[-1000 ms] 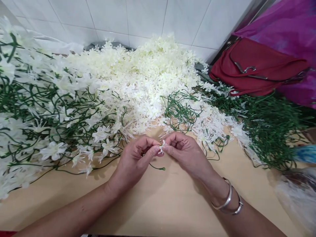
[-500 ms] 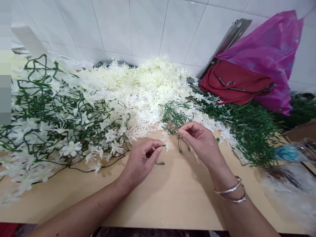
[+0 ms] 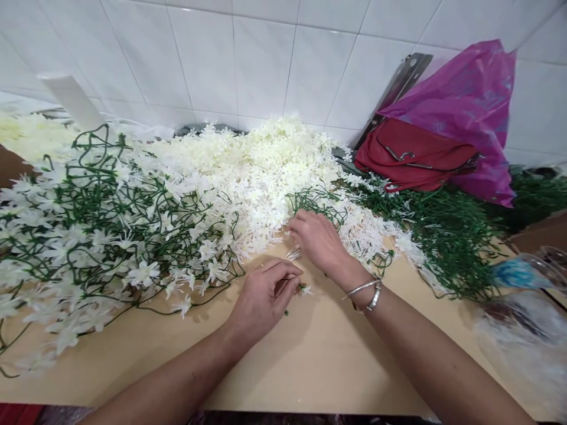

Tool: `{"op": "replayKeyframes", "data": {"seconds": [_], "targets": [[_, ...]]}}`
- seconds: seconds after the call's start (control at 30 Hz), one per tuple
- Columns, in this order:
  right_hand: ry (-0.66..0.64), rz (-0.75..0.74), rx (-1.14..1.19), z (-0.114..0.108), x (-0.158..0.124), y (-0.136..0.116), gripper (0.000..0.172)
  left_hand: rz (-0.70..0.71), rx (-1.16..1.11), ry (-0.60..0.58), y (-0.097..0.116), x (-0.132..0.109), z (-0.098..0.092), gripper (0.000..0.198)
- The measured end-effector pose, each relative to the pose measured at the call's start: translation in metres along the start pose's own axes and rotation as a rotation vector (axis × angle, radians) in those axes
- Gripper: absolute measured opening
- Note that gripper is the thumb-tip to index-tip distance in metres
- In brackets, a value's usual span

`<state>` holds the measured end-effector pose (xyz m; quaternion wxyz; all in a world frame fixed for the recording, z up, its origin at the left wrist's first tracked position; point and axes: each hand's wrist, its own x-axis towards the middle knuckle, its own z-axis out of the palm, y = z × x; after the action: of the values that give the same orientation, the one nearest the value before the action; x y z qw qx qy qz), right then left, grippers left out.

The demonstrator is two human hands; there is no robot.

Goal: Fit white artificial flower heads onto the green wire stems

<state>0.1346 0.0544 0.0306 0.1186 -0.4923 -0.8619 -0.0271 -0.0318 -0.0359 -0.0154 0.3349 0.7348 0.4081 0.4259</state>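
Note:
My left hand (image 3: 266,298) is closed in a pinch over the table, on a thin green artificial flower stem (image 3: 302,287). A small white piece shows at the stem's end, just past the fingertips. My right hand (image 3: 319,239), with a silver bangle at the wrist, reaches forward and left to the near edge of a heap of loose white petals (image 3: 266,183). Its fingers bend downward and their tips are hidden, so I cannot see whether they grip anything. Just beyond it lies a small bunch of green stems (image 3: 319,199).
White flowers on green stems (image 3: 110,230) cover the left side. Green stems (image 3: 452,236) lie at right, below a red bag (image 3: 416,154) and a purple plastic bag (image 3: 469,100). A clear plastic bag (image 3: 522,336) sits at the right edge. A tiled wall (image 3: 261,65) stands behind.
My right hand has moved left from the green stems to the petal heap's edge. My left hand has stayed near its place, still pinching the stem. The view has shifted slightly.

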Motion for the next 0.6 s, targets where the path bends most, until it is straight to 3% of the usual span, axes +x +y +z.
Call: {"op": "replayKeyframes", "data": {"seconds": [0.1,0.2,0.3,0.37,0.43,0.5,0.6], "targets": [[0.096,0.088,0.125,-0.005,-0.004,0.012,0.021,-0.016,-0.013,0.109,0.0,0.001,-0.001,0.013],[0.246,0.119,0.392,-0.015,-0.018,0.024,0.016,-0.013,-0.019,0.191,-0.001,0.002,-0.002,0.013],[0.357,0.134,0.69,-0.024,-0.031,0.02,0.009,-0.014,-0.029,0.281,-0.004,0.004,-0.003,0.015],[0.272,0.191,0.889,-0.025,-0.035,0.009,0.007,-0.017,-0.071,0.33,-0.006,0.005,-0.003,0.025],[0.093,0.215,1.075,-0.022,-0.036,-0.004,0.011,0.014,-0.104,0.337,-0.008,0.006,-0.005,0.033],[-0.027,0.234,1.207,-0.016,-0.036,-0.015,0.013,0.064,-0.101,0.316,-0.008,0.007,-0.006,0.029],[-0.042,0.269,1.302,-0.008,-0.036,-0.023,0.014,0.022,-0.14,0.301,-0.009,0.008,-0.008,0.017]]}}
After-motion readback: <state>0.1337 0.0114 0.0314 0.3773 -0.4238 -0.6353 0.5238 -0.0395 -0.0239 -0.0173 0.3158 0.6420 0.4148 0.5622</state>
